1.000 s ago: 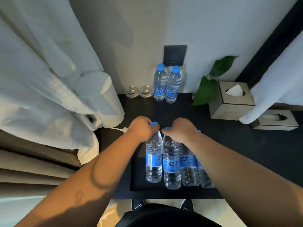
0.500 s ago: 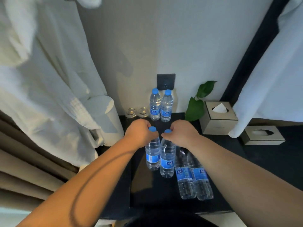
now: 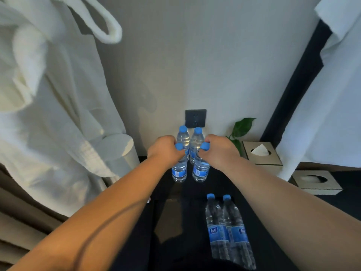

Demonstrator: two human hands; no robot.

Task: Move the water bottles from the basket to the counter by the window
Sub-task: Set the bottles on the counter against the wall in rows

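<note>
The step in hand is the carry-and-place of a pair. At the centre of the frame the left hand (image 3: 166, 151) has its fingers curled tight round the neck of one water bottle (image 3: 179, 170), and the right hand (image 3: 219, 151) grips a second bottle (image 3: 200, 170) the same way, blue caps showing beside the knuckles. Both hang upright just in front of two bottles (image 3: 183, 136) already standing against the wall under the socket (image 3: 195, 118). I cannot tell whether their bases touch the dark counter (image 3: 340, 204). The next move likely calls for lowering them level, then letting go without knocking the rear pair. At lower centre, the dark basket (image 3: 156, 222) holds two more bottles (image 3: 215, 229) side by side in its right half. At right, one tissue box (image 3: 262, 162) has a tissue poking out.
</note>
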